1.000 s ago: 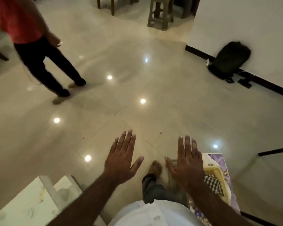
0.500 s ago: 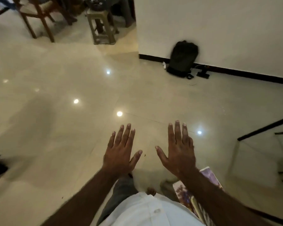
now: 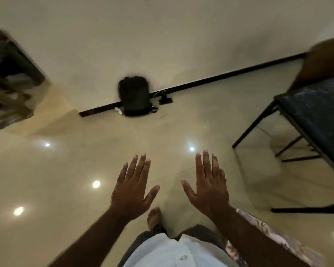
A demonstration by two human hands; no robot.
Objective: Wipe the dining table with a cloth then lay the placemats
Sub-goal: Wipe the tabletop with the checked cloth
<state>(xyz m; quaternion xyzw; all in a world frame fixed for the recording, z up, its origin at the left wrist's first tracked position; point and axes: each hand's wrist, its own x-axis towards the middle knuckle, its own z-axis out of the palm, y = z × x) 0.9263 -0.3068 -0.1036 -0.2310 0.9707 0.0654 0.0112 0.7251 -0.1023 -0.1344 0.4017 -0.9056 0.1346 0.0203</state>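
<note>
- As you look down at the glossy tiled floor (image 3: 66, 170), both of your hands are held out in the lower centre of the frame, backs toward the camera.
- Left hand (image 3: 132, 187): the fingers are straight and slightly fanned, with the thumb splayed toward the frame's centre. It holds nothing and touches nothing.
- Right hand (image 3: 208, 186): the fingers are straight and close together, with the thumb splayed toward the left hand. It holds nothing and touches nothing.
- The two hands are level with each other and near but apart, with bare floor showing between the thumbs.
- The dark-topped table (image 3: 320, 116) stands on thin black legs at the right edge of the frame, well apart from both hands.
- The floral-printed mat (image 3: 268, 235) lies at the lower right, partly hidden by your right forearm. You cannot tell what it rests on.
- Your bare foot (image 3: 153, 216) shows below the gap between the hands, above your white shirt (image 3: 172, 251).
- A black backpack (image 3: 135, 99) leans against the wall (image 3: 162, 35) at upper centre.
- A blurred wooden chair (image 3: 324, 62) stands at the upper right, beyond the table.
</note>
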